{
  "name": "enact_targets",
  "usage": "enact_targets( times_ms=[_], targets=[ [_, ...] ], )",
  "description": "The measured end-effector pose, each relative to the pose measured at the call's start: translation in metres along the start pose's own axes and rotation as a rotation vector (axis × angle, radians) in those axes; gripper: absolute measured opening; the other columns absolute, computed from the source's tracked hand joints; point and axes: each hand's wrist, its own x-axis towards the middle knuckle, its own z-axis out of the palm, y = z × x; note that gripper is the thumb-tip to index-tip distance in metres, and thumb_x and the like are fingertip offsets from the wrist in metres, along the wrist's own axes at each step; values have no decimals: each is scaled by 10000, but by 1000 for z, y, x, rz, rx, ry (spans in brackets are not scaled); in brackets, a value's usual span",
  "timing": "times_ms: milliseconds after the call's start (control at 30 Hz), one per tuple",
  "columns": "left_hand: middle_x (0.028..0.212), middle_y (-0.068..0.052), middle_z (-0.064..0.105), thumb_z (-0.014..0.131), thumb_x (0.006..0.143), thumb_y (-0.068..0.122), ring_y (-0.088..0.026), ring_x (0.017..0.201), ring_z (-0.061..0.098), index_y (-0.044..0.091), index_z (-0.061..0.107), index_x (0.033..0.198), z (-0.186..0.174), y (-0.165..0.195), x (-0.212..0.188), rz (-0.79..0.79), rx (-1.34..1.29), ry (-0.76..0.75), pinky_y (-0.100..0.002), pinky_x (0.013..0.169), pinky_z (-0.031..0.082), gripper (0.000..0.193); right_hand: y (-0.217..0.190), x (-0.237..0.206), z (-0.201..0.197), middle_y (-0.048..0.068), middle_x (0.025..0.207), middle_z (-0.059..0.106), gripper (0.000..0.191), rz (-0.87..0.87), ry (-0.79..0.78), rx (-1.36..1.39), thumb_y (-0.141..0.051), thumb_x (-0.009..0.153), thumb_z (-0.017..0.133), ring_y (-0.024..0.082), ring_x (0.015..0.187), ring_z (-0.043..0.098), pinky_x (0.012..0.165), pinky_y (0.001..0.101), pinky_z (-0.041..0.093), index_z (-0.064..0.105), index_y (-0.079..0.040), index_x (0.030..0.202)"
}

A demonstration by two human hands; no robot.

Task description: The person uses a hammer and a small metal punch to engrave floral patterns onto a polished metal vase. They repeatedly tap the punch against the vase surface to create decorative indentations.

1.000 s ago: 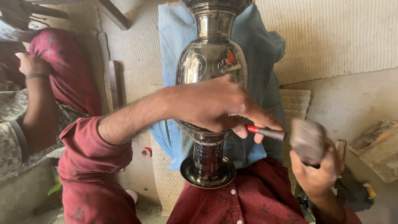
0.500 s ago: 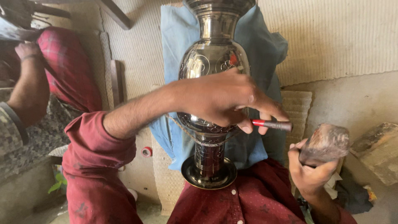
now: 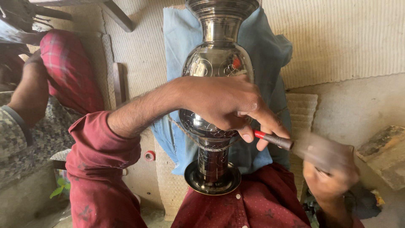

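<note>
A tall dark polished metal vase with engraved patterns lies on a blue cloth, its round base against my lap. My left hand reaches over the vase's belly and pinches a small punch tool with a red band, its tip against the vase's right side. My right hand grips a blurred wooden mallet just right of the punch's end. A thin cord loops around the vase's neck.
Another person in a red checked garment sits at the left, an arm hanging down. Woven matting covers the floor. A wooden block lies at the right. A small red ring sits beside the cloth.
My right hand swung the mallet out from the punch and back toward its end. My left hand kept the punch on the vase. The other person's arm shifted at the left.
</note>
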Motion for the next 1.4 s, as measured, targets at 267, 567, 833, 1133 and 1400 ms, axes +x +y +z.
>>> enact_targets(
  times_ms=[267, 567, 833, 1133, 1400],
  targets=[
    [1211, -13, 778, 725, 918, 93, -160, 1014, 759, 169, 554, 1483, 8, 21, -11, 11, 214, 240, -345, 759, 559, 595, 14, 1, -2, 318, 1004, 603, 914, -239, -68, -242, 12, 709, 833, 377, 869, 623, 768, 464, 514, 281, 38, 1437],
    [1188, -10, 780, 758, 904, 13, -165, 992, 798, 147, 619, 1427, 45, 48, -20, -272, 295, 696, -285, 802, 645, 557, -1, 76, -21, 135, 954, 657, 815, 3, -255, 244, 21, 863, 756, 213, 793, 671, 729, 328, 566, 269, 15, 1516],
    [1229, -79, 736, 674, 967, -111, -154, 1104, 769, 44, 534, 1409, 83, 62, -22, -327, 228, 1195, -248, 913, 675, 489, 1, 168, -43, 130, 896, 650, 470, 181, -606, -27, -3, 826, 752, 204, 771, 678, 716, 340, 546, 506, 29, 1226],
    [1082, -79, 758, 697, 996, -106, -64, 742, 737, 9, 524, 1393, 107, 55, -15, -386, 254, 1450, -206, 646, 609, 449, -4, 261, -34, 12, 859, 625, 966, -269, -1110, -439, 2, 711, 710, 136, 727, 620, 737, 308, 515, 432, -261, 1598],
    [1039, -83, 703, 707, 992, -94, -35, 717, 659, -24, 441, 1324, 120, 49, -13, -335, 95, 1561, -192, 615, 560, 431, -60, 293, -30, -36, 844, 526, 910, -107, -1191, -211, -37, 796, 670, 106, 576, 517, 575, 309, 419, 384, -339, 1605]
  ],
)
